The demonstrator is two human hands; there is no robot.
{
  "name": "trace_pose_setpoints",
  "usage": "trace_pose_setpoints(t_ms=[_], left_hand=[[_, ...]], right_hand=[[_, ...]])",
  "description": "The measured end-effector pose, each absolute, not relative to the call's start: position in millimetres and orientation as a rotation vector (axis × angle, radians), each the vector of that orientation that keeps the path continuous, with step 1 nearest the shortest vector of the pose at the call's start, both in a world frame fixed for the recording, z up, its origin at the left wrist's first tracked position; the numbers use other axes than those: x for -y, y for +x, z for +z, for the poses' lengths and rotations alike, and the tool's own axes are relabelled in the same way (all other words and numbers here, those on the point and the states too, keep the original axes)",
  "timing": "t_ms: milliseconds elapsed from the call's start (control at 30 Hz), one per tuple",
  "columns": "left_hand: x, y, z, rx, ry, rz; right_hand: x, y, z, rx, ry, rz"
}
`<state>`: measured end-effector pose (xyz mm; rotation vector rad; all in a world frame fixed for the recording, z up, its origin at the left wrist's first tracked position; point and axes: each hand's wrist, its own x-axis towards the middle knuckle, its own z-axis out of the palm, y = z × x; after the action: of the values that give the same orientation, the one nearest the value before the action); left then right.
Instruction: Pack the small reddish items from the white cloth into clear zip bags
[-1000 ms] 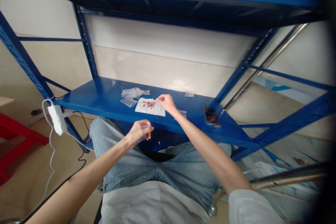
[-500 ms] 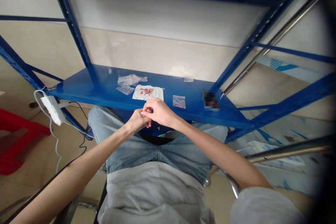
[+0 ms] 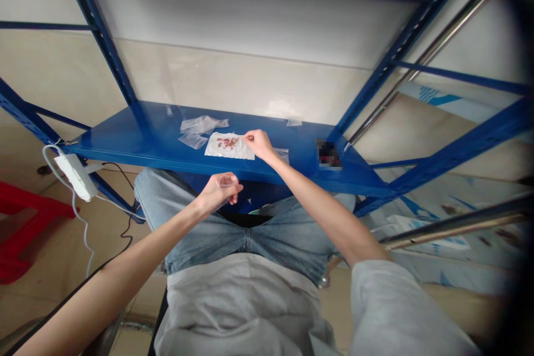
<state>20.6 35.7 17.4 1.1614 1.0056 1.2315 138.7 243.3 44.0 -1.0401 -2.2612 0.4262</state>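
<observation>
My left hand (image 3: 223, 189) is held above my lap, in front of the shelf edge. Its fingers are curled round a thin, clear, curved thing (image 3: 227, 181) whose kind I cannot make out. Out over the shelf, my right hand (image 3: 256, 142) has its thumb and fingertips pinched together at the right edge of a white cloth (image 3: 212, 150). Whether anything is between those fingertips is too small to tell. Small pink and brown pieces (image 3: 228, 143) lie in a loose cluster on the cloth.
Crumpled clear plastic bags (image 3: 202, 124) lie left of the cloth. A clear zip bag (image 3: 283, 154) is partly hidden behind my right wrist. A blurred dark object (image 3: 329, 154) sits at the right of the blue shelf (image 3: 158, 147). A white power strip (image 3: 75, 177) hangs at the left.
My right hand has left my left hand and moved forward to the cloth's right edge. My left hand has stayed over my lap. The view has shifted slightly.
</observation>
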Motion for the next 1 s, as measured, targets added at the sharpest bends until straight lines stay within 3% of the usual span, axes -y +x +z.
trace_pose_setpoints(t_ms=[1000], left_hand=[[-35.9,15.9,22.4,-1.067,1.082,1.348]], right_hand=[[-249.7,112.3,32.7,2.415,-0.980,0.379]])
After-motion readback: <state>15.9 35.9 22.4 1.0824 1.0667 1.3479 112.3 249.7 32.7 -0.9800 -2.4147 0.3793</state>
